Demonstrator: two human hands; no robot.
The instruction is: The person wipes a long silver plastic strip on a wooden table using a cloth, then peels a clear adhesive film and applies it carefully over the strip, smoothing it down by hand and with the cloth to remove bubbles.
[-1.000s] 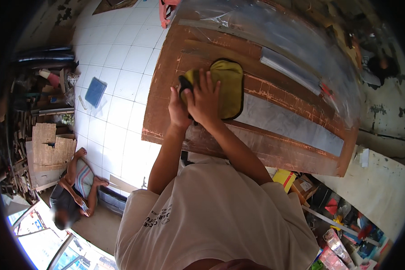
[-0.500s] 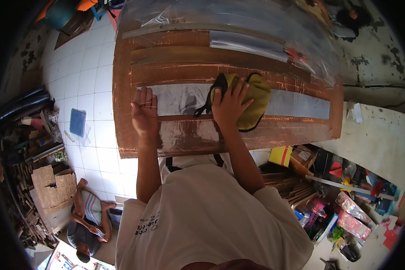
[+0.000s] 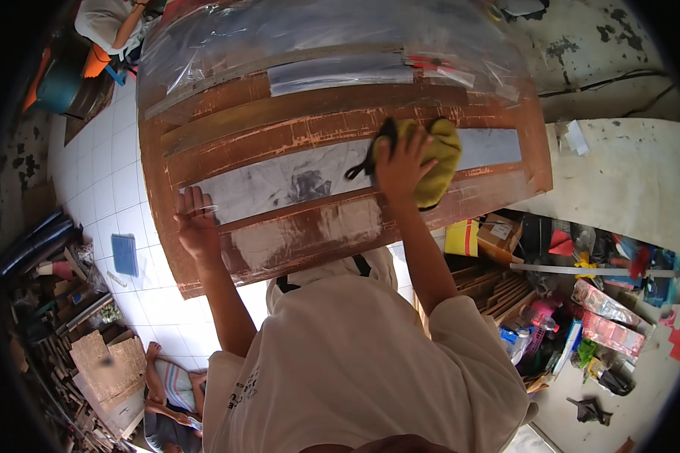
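My right hand lies with its fingers spread on a yellow-green cloth with black edging and a dark loop. The cloth is pressed onto a long, shiny grey strip on the brown wooden table. A dark smudgy patch shows on the strip left of the cloth. At the strip's left end is my left hand, palm up with fingers stretched out. A thin pale line crosses those fingers; I cannot tell what it is.
Clear plastic sheeting covers the table's far part, beside a second grey strip. Scrap wood lies at left, near a seated person. Cluttered goods lie at right. Another person is at far left.
The view has turned, so the table now sits tilted and further left. The cloth and my right hand have moved right along the strip, uncovering more of the dark patch.
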